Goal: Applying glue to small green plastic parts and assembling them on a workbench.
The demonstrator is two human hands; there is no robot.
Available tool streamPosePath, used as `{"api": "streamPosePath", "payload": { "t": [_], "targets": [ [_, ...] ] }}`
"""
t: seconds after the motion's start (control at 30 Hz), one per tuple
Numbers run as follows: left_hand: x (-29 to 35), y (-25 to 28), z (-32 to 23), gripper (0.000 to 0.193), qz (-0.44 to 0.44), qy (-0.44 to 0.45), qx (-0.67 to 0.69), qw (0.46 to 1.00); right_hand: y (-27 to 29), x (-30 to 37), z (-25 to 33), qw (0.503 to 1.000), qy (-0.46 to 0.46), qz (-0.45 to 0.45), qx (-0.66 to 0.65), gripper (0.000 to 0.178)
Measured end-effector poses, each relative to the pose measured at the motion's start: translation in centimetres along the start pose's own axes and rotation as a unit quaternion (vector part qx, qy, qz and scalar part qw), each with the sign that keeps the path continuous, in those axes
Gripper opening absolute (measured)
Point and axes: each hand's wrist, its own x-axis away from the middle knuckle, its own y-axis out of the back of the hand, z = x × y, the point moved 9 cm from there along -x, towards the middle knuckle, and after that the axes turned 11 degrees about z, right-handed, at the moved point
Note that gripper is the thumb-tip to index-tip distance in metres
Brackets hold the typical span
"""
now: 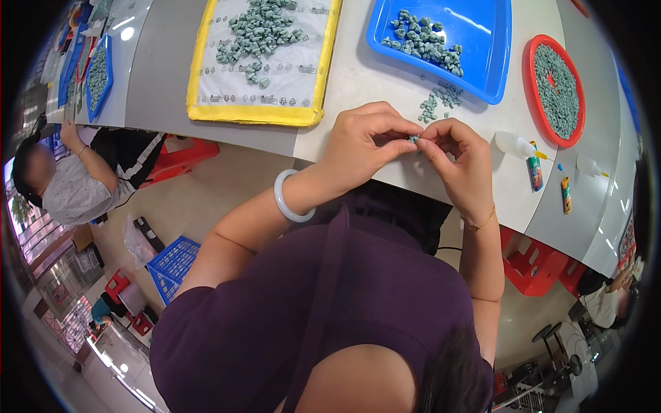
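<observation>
Close to the table's front edge, my left hand (363,143) and my right hand (464,164) meet, thumbs and forefingers pinched on one tiny grey-green piece (413,138). The fingertips cover most of it, so its exact kind cannot be made out. Just beyond my hands lies a scatter of small loose grey-green pieces (429,107). Farther back, a blue tray (482,43) holds a heap of larger grey-green lumps (420,38). To the left, similar lumps (260,33) are piled on a white sheet in a yellow-edged tray (255,115).
On the right stands a round red tray (530,77) full of small green pieces. Two white squeeze bottles (513,144) with yellow tips and two colourful little tubes (535,172) lie nearby. Another person (79,182) sits at the left. Red stools (533,265) stand under the table.
</observation>
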Motion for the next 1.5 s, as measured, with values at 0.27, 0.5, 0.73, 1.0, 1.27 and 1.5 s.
{"api": "streamPosePath", "payload": {
  "t": [0.27,0.5,0.73,1.0,1.27,1.5],
  "targets": [
    [0.3,0.2,0.1,0.021,0.015,-0.015,0.019,1.000,-1.1,-0.4,-2.0,0.982,-0.066,0.063,-0.165,0.012],
    [0.1,0.1,0.7,0.022,0.018,0.027,0.130,0.991,-0.2,1.3,-0.1,0.985,0.117,-0.119,-0.052,0.008],
    [0.2,0.0,1.0,0.018,0.034,0.045,0.080,0.995,-0.1,1.8,0.8,0.971,0.157,-0.175,0.042,0.011],
    [0.1,-0.1,1.5,0.015,0.031,0.057,0.093,0.994,-0.4,2.0,2.3,0.955,0.203,-0.174,0.129,0.011],
    [0.0,-0.3,1.2,0.015,0.035,0.080,0.160,0.983,-0.1,2.0,1.6,0.960,0.192,-0.182,0.086,0.013],
    [-2.3,2.1,-0.8,0.016,0.024,0.110,0.049,0.992,1.1,4.1,4.5,0.972,0.117,-0.144,-0.142,0.014]
  ]
}}
